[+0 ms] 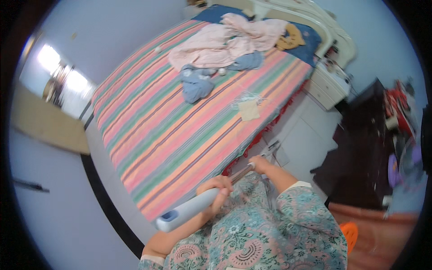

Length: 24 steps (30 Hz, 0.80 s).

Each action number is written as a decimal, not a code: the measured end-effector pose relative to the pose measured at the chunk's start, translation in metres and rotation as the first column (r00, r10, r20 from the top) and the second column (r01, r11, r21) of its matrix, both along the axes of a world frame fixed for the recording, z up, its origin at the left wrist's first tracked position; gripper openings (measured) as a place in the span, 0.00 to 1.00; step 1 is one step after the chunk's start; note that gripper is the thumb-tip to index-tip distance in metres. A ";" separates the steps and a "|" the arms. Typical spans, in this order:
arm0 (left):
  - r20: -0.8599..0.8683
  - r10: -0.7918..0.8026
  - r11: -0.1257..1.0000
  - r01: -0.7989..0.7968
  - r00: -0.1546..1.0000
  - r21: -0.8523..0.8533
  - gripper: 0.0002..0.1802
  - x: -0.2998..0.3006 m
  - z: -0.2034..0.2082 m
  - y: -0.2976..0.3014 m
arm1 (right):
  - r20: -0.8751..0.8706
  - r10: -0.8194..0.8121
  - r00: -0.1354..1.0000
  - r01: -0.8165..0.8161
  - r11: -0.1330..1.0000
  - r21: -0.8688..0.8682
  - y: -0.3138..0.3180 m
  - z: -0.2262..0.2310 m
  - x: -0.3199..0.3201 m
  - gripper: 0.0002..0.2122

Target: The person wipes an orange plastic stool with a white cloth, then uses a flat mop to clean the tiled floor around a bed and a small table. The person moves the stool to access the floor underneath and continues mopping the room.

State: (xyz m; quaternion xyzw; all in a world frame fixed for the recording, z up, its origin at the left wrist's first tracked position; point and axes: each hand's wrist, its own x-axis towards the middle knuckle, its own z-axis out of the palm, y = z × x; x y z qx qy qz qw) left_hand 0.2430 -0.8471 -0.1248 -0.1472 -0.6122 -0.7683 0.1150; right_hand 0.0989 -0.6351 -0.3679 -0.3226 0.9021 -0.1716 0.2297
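Observation:
My left hand [219, 186] is closed around a long pole, just below its thick pale blue grip [189, 210]. The grip's rounded end points to the lower left. Farther along the thin shaft [242, 173], my right hand [261, 164] is also wrapped round it. Beyond that hand, a small pale fitting shows low over the floor; its kind is too blurred to tell. The pole slants across the front of my patterned clothes, beside the near right edge of a bed with a striped sheet [171, 139].
On the bed lie a pink blanket [207, 47], a crumpled blue cloth [196, 85], a beige square [249, 110] with pale cords, and a yellow cushion [292, 38]. A white nightstand [325, 87] and dark cabinet [360, 155] stand right. A door [49, 121] stands left.

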 end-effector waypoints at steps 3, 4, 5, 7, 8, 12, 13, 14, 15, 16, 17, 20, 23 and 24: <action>0.037 0.051 0.996 -0.053 0.998 0.077 0.08 0.023 0.012 -0.040 | 0.078 -0.120 0.990 0.124 0.991 -0.046 -0.045 0.008 0.040 0.09; 0.049 0.063 0.996 -0.066 0.997 0.062 0.08 0.026 0.018 -0.053 | 0.099 -0.139 0.985 0.146 0.987 -0.063 -0.062 0.014 0.051 0.09; 0.059 0.075 0.996 -0.078 0.995 0.047 0.09 0.028 0.023 -0.064 | 0.107 -0.198 0.974 0.210 0.971 -0.118 -0.075 0.022 0.062 0.09; 0.062 0.074 0.995 -0.077 0.995 0.055 0.09 0.041 0.023 -0.084 | 0.128 -0.298 0.946 0.320 0.923 -0.215 -0.095 0.030 0.087 0.09; 0.061 0.073 0.995 -0.077 0.995 0.061 0.09 0.047 0.023 -0.091 | 0.097 -0.362 0.927 0.374 0.881 -0.289 -0.101 0.024 0.097 0.09; 0.071 0.069 0.998 -0.068 0.995 -0.014 0.10 0.075 0.014 -0.113 | 0.081 -0.503 0.860 0.480 0.747 -0.459 -0.124 0.009 0.138 0.11; 0.088 0.083 0.995 -0.079 0.993 -0.057 0.11 0.081 0.018 -0.114 | 0.092 -0.514 0.853 0.492 0.732 -0.471 -0.129 0.008 0.143 0.12; 0.109 0.096 0.995 -0.090 0.989 -0.052 0.11 0.088 0.021 -0.118 | 0.104 -0.523 0.846 0.502 0.718 -0.482 -0.134 0.007 0.150 0.13; 0.125 0.113 0.993 -0.107 0.986 -0.050 0.11 0.095 0.025 -0.125 | 0.077 -0.509 0.857 0.477 0.728 -0.492 -0.141 0.008 0.156 0.12; 0.145 0.123 0.992 -0.118 0.982 -0.043 0.11 0.102 0.027 -0.131 | 0.084 -0.498 0.863 0.467 0.725 -0.506 -0.149 0.001 0.164 0.11; 0.151 0.105 0.994 -0.098 0.983 -0.053 0.11 0.109 0.028 -0.141 | 0.091 -0.485 0.870 0.457 0.721 -0.521 -0.158 -0.009 0.172 0.11; 0.192 0.180 0.984 -0.177 0.965 -0.037 0.10 0.144 0.046 -0.154 | 0.127 -0.434 0.892 0.431 0.732 -0.528 -0.179 -0.003 0.202 0.09; 0.211 0.199 0.979 -0.184 0.957 -0.087 0.11 0.191 0.062 -0.158 | 0.128 -0.416 0.900 0.411 0.716 -0.564 -0.198 0.004 0.252 0.09; 0.210 0.202 0.978 -0.188 0.957 -0.084 0.11 0.205 0.066 -0.159 | 0.113 -0.417 0.902 0.401 0.710 -0.579 -0.201 0.008 0.267 0.08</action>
